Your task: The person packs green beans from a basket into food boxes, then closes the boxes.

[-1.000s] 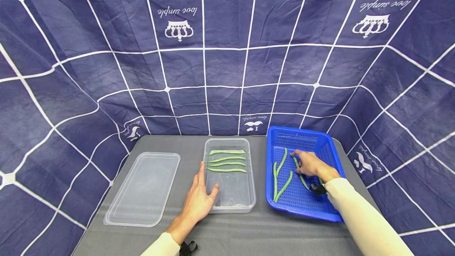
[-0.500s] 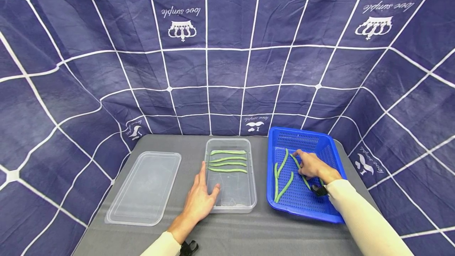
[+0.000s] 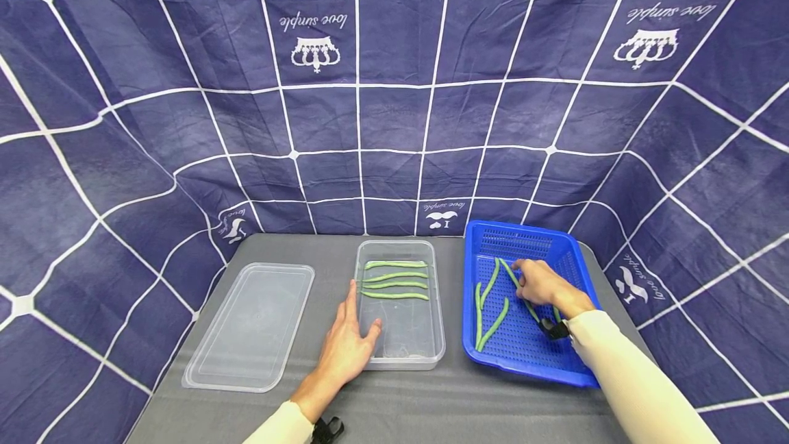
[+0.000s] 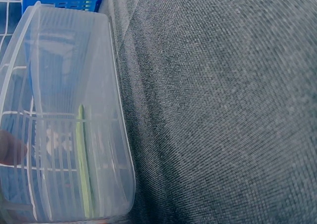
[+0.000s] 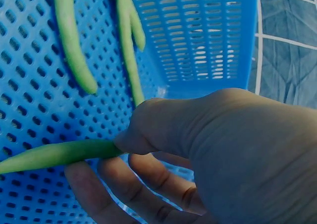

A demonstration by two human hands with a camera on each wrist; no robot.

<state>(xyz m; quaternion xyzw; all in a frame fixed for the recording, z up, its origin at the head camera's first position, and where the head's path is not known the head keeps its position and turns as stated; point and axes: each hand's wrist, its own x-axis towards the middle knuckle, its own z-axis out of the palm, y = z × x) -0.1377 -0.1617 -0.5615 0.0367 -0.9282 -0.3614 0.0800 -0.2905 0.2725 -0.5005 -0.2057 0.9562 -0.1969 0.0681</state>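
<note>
My right hand [image 3: 542, 285] reaches into a blue perforated basket [image 3: 524, 364] and pinches a green bean [image 5: 54, 154] between thumb and fingers; part of the bean is hidden under the hand in the head view. Other green beans [image 3: 492, 324] lie loose on the basket floor to the left of it. My left hand [image 3: 345, 348] rests against the left side of a clear plastic container [image 3: 440, 321], fingers straight along the wall and thumb at the near rim. Several green beans [image 3: 394, 285] lie crosswise, roughly parallel, in the far half of the container.
A translucent lid [image 3: 249, 327] lies flat on the grey tabletop [image 3: 419, 406], left of the container. Basket and container stand a small gap apart. A dark blue cloth [image 3: 394, 115] with white lines rises behind the table and on both sides.
The bean in my right hand has shifted a little, its far tip now up and left, near the end of another bean. My left hand and the container have stayed in place.
</note>
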